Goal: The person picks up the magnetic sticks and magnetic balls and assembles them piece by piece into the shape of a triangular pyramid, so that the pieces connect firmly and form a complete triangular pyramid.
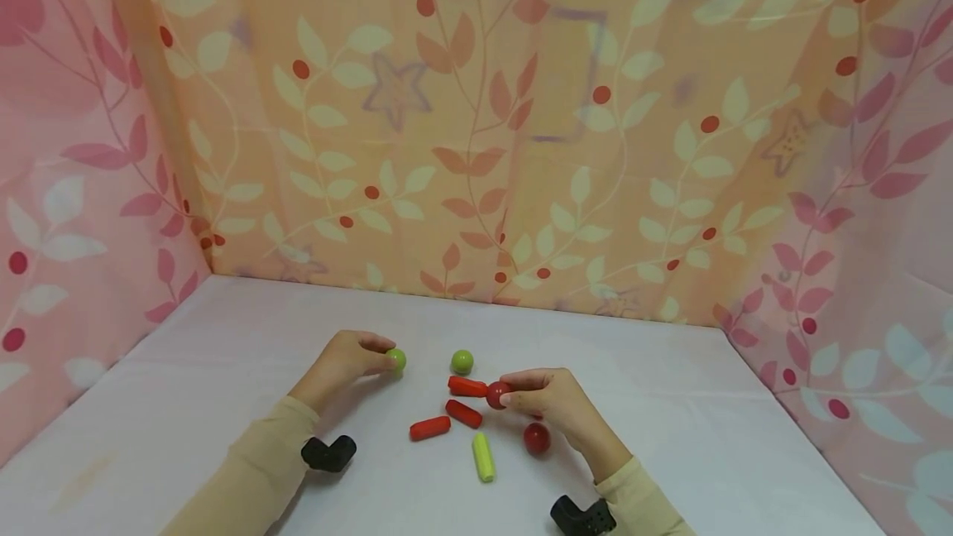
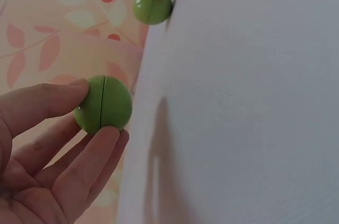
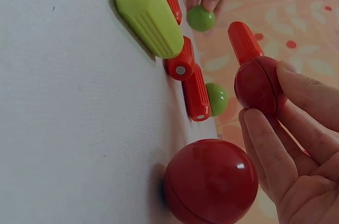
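Observation:
Between thumb and fingertips, my left hand (image 1: pixel 350 364) pinches a glossy green ball (image 2: pixel 108 105) with a seam round it. It is held above the white table. My right hand (image 1: pixel 554 399) pinches a dark red ball (image 3: pixel 259 86). A short ribbed red rod (image 3: pixel 243 41) meets that ball and points left, towards the left hand. A second green ball (image 1: pixel 462 362) sits on the table between the hands. Another red ball (image 1: pixel 537 438) lies just below the right hand. Nearby lie a red rod (image 1: pixel 464 413), one more red rod (image 1: pixel 430 428) and a yellow-green rod (image 1: pixel 484 457).
The table (image 1: pixel 402 495) has a white cover. A patterned orange curtain (image 1: pixel 476 122) closes the back, with pink curtains at both sides. Black wrist devices, one on the left (image 1: pixel 329 454) and one on the right (image 1: pixel 583 516), sit by the sleeves.

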The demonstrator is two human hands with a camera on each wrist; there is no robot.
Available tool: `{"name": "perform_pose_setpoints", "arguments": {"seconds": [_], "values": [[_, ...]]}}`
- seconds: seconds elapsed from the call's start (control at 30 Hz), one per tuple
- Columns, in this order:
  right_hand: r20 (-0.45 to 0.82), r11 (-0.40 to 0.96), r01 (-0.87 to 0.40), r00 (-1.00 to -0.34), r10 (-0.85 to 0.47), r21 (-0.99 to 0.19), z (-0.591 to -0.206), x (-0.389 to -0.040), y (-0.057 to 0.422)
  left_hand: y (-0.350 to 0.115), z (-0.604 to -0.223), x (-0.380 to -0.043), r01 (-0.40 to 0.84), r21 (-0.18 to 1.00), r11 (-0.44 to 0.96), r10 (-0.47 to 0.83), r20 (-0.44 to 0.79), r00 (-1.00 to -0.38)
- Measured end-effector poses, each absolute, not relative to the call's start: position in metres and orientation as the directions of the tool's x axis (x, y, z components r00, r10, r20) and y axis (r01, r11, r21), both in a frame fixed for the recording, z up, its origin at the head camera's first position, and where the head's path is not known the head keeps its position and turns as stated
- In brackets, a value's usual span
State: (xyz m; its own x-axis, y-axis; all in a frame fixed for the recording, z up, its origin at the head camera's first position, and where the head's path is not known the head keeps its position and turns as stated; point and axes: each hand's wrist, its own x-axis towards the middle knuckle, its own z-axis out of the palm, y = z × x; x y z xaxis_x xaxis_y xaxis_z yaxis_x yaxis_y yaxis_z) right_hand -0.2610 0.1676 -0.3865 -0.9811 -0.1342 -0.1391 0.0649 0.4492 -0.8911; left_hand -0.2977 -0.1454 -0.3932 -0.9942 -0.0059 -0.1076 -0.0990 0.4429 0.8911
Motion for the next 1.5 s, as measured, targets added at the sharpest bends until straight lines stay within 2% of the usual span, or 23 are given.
{"name": "perform_pose_setpoints", "arguments": {"seconds": [0.23, 0.53, 1.5], "values": [[-0.131, 0.442, 0.062, -0.983, -0.127, -0.895, -0.388, -0.261, 0.167, -0.141, -0.388, -0.293, -0.056, 0.889, 0.455, 0.039, -0.083, -0.996], [-0.135, 0.441, 0.066, -0.982, -0.128, -0.895, -0.387, -0.262, 0.167, -0.127, -0.384, -0.283, -0.062, 0.907, 0.416, 0.105, -0.116, -0.988], [-0.129, 0.437, 0.056, -0.982, -0.139, -0.898, -0.387, -0.261, 0.168, -0.106, -0.375, -0.267, -0.035, 0.915, 0.403, 0.15, -0.103, -0.983]]}}
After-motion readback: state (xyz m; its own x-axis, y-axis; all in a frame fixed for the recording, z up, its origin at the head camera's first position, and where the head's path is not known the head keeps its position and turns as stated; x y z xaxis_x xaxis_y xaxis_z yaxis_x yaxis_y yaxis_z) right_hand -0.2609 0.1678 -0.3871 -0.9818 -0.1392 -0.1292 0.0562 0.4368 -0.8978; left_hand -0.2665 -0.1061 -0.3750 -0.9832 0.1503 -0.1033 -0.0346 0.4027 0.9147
